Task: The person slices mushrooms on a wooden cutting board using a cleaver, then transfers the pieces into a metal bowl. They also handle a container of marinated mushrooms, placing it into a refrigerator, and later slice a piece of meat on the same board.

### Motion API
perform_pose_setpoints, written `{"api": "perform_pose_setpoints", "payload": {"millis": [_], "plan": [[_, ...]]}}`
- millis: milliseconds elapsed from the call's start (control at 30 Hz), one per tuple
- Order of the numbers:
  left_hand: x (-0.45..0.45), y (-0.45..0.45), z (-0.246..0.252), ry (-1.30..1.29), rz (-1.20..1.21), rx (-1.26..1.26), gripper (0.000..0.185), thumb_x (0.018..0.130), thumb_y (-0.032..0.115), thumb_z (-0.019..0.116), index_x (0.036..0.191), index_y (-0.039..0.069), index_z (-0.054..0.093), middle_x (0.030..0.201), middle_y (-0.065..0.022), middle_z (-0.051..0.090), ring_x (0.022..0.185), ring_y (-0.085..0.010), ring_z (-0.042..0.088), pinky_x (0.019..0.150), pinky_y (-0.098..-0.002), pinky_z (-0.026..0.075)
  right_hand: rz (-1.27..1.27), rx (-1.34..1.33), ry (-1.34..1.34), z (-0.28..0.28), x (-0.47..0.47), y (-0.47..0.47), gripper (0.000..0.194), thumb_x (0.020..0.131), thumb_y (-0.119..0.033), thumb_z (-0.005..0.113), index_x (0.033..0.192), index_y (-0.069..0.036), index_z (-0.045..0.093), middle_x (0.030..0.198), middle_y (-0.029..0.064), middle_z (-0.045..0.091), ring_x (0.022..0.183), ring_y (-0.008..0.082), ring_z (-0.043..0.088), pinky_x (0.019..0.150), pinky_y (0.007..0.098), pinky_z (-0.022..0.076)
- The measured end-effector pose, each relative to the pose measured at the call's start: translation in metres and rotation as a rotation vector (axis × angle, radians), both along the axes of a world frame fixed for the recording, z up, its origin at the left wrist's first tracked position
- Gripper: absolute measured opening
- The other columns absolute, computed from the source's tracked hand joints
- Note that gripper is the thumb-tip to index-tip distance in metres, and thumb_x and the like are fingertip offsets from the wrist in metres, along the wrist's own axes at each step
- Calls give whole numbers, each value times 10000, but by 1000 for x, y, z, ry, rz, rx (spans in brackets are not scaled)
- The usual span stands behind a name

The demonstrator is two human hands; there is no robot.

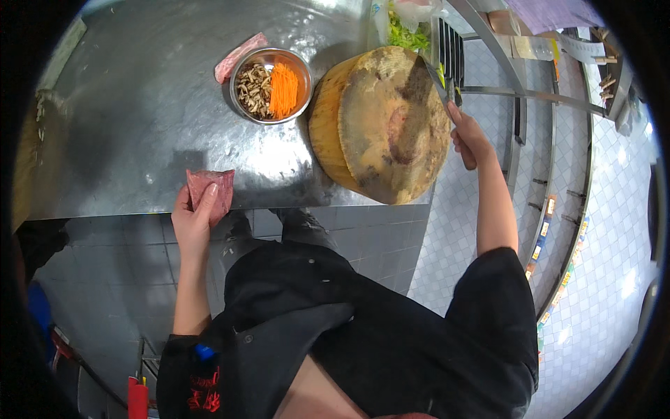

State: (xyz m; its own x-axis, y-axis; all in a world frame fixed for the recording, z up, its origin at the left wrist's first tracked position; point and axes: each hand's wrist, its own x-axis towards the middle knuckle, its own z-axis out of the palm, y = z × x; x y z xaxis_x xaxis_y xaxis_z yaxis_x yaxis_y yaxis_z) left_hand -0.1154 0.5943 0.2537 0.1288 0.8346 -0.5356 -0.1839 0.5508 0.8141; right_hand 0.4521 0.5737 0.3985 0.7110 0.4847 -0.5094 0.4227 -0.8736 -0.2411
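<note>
My left hand [196,212] grips a piece of raw red meat [222,191] over the front edge of the steel table. At the right rim of a thick round wooden chopping block [387,125], my right hand [468,133] holds a knife [437,81] by its wooden handle, the blade pointing away from me. Left of the block stands a steel bowl [269,122] with sliced mushrooms [254,90] on its left side and orange carrot strips [283,90] on its right. Behind the bowl lies a long strip of raw meat [239,56].
The steel table [136,120] reaches far to the left. Green leafy vegetables [405,34] in clear plastic stand behind the block. A metal rack [555,99] rises at the right, with tiled wall beyond. A red cylindrical object [137,400] is at the lower left.
</note>
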Motion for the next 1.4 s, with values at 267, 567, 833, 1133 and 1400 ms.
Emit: {"api": "perform_pose_setpoints", "payload": {"millis": [267, 567, 833, 1133, 1400], "plan": [[8, -12, -11, -66, -19, -80, 374, 947, 230, 788, 1195, -23, 667, 1085, -49, 704, 951, -106, 635, 851, -269, 520, -99, -129, -17, -19, -209, -235, 632, 1075, -418, 535, 1626, -178, 336, 1227, 275, 706, 1065, 377, 734, 944, 453, 579], [-2, -20, -6, -32, 26, -43, 385, 939, 261, 792, 1187, -7, 670, 1095, -48, 705, 948, -110, 635, 862, -266, 502, 190, 23, -61, 6, -117, -55, 605, 1090, -471, 479, 1560, -94, 423, 1260, 206, 709, 889, 230, 724, 796, 374, 582], [-19, -31, 4, 53, 78, -15, 424, 934, 252, 801, 1215, -37, 670, 1097, -62, 716, 955, -112, 647, 861, -272, 516, 365, 90, -376, -56, 15, 59, 690, 1062, -594, 452, 1528, -88, 491, 1347, 254, 657, 1179, 373, 664, 972, 412, 522], [74, -1, 19, 13, -273, 187, 614, 972, 258, 758, 1399, -36, 427, 1093, -164, 736, 1005, -180, 713, 848, -337, 585, 298, 228, -357, -59, -95, -118, 608, 1081, -493, 496, 1603, -196, 401, 1227, 277, 702, 1119, 389, 706, 959, 438, 559], [243, -4, 50, 237, -665, 565, 603, 983, 403, 702, 1300, 10, 372, 1082, -282, 680, 972, -445, 714, 828, -498, 561, -254, 665, 791, -61, 0, -20, 656, 1064, -607, 465, 1472, -95, 502, 574, 19, 523, 417, 134, 465, 389, 282, 398]]}}
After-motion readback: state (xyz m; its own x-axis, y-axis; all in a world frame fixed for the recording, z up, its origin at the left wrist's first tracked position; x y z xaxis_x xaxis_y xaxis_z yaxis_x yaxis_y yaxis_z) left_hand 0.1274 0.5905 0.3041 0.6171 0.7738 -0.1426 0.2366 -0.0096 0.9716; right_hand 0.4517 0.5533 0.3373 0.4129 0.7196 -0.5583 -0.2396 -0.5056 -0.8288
